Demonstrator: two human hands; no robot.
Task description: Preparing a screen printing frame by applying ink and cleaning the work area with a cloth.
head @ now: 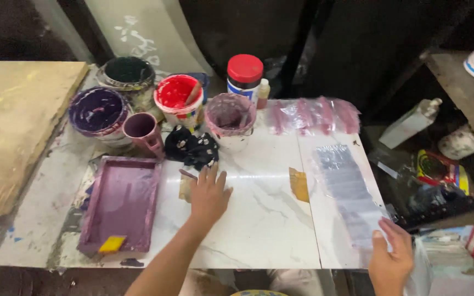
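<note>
My left hand [209,194] lies flat, fingers spread, on the white marble-patterned tabletop [259,219], just right of a purple-stained rectangular tray [120,203]. Its fingertips reach a small stick and a brownish scrap beside a crumpled black cloth [192,148]. My right hand [390,257] pinches the near end of a long clear plastic sheet [346,189] that lies along the table's right edge.
Paint pots stand at the back: purple [99,112], dark [128,74], red [178,98], pink [229,118], plus a purple mug [144,131] and a red-lidded jar [244,74]. Pink-stained plastic bags [314,115] lie behind. A wooden board [17,126] sits left; cluttered shelves sit right.
</note>
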